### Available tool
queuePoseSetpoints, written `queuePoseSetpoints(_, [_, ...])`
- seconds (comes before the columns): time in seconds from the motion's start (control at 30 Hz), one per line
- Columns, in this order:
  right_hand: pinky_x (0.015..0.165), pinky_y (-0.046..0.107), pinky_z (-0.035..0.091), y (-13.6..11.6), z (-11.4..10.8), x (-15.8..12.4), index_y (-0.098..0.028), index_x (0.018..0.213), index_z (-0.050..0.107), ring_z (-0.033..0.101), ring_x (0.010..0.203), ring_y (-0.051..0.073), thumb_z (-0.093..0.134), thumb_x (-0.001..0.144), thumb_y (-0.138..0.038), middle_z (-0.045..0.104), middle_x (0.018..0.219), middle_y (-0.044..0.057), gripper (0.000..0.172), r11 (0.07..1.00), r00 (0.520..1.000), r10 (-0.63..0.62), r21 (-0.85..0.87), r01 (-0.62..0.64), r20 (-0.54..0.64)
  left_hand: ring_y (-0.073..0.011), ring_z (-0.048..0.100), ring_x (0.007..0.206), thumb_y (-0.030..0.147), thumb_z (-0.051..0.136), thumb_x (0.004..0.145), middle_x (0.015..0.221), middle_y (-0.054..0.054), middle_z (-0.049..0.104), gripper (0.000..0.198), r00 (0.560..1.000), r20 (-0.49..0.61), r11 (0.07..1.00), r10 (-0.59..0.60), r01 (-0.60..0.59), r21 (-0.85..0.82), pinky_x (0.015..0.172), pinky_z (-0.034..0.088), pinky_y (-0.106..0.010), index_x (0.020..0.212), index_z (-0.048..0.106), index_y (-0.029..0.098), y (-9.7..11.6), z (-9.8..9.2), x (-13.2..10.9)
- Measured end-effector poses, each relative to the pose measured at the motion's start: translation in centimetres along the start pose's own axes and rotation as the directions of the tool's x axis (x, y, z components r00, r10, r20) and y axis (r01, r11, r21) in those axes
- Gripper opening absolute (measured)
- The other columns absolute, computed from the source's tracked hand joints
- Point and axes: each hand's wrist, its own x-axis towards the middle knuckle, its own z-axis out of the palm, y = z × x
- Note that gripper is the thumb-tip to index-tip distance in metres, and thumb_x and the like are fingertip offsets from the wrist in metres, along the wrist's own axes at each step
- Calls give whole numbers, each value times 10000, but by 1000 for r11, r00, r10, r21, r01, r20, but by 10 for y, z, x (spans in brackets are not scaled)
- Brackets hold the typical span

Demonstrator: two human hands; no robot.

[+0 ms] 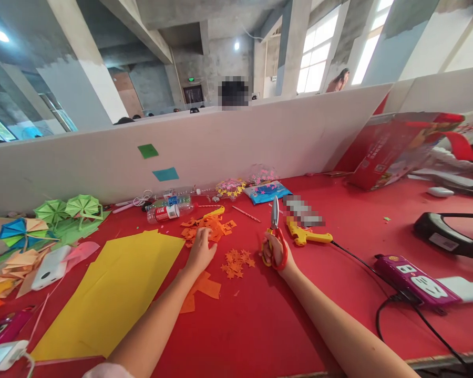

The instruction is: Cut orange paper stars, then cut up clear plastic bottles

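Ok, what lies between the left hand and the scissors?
Orange stars, with orange scraps nearer the left hand, as the head view shows.

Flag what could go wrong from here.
The loose orange stars could scatter or mix into the nearby orange scraps if the left hand brushes them. The scissors in the right hand could nick the left if it strays close. The yellow glue gun near the right hand could burn it if hot.
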Motion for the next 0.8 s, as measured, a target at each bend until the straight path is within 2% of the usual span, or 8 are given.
queuePoseSetpoints(0.1, [380, 247, 468, 1, 0, 1, -231, 619, 461, 337, 201, 86, 555, 769, -487, 354, 284, -116, 311, 1000, 1000, 6, -5, -6, -2, -188, 559, 1010, 132, 540, 766, 1034, -49, 527, 225, 990, 98, 994, 106, -107, 7, 886, 458, -322, 972, 546, 222, 4, -10, -22])
queuePoseSetpoints(0.17, [386, 242, 473, 1, 1, 1, -229, 620, 459, 335, 200, 80, 553, 776, -473, 358, 286, -116, 304, 1000, 1000, 11, -9, -11, -3, -182, 571, 978, 130, 511, 791, 1034, -51, 545, 249, 978, 173, 992, 113, -122, 43, 881, 456, -316, 1016, 564, 221, 3, -15, -31])
queuePoseSetpoints(0.23, [389, 240, 476, 0, 1, 1, -230, 622, 460, 340, 204, 81, 554, 779, -468, 356, 284, -117, 300, 1000, 1000, 15, -10, -15, -6, -186, 574, 967, 130, 483, 818, 1039, -67, 554, 252, 975, 200, 987, 101, -124, 103, 871, 457, -317, 1043, 569, 203, 0, -17, -34])
queuePoseSetpoints(0.33, [382, 244, 476, -1, 0, 1, -233, 626, 465, 345, 208, 86, 559, 776, -475, 358, 283, -114, 300, 1000, 1000, 14, -9, -14, -5, -192, 567, 917, 137, 431, 859, 948, -72, 563, 172, 965, 214, 961, 152, -195, 195, 843, 458, -321, 907, 589, 185, -5, -16, -29])
queuePoseSetpoints(0.5, [387, 255, 482, 0, -1, 1, -234, 627, 463, 347, 204, 90, 571, 766, -482, 355, 284, -115, 305, 1000, 1000, 1, -6, -1, 2, -199, 538, 819, 84, 388, 854, 829, -55, 553, 224, 946, 247, 935, 210, -268, 233, 797, 453, -342, 725, 530, 201, -9, -11, -24])
queuePoseSetpoints(0.67, [393, 246, 485, 0, 1, 1, -230, 611, 458, 343, 206, 79, 568, 766, -485, 350, 281, -114, 317, 1000, 1000, 1, -6, -1, -2, -223, 555, 855, 28, 417, 808, 840, -70, 565, 225, 955, 239, 939, 174, -234, 252, 819, 442, -355, 702, 513, 202, -13, -10, -9])
queuePoseSetpoints(0.8, [404, 255, 496, -5, 3, -2, -231, 598, 458, 326, 201, 73, 574, 752, -500, 350, 277, -112, 331, 1000, 1000, 8, -9, -8, 10, -224, 578, 879, 6, 407, 788, 865, -81, 590, 240, 974, 204, 954, 99, -151, 259, 828, 444, -351, 756, 555, 192, -18, -18, 13])
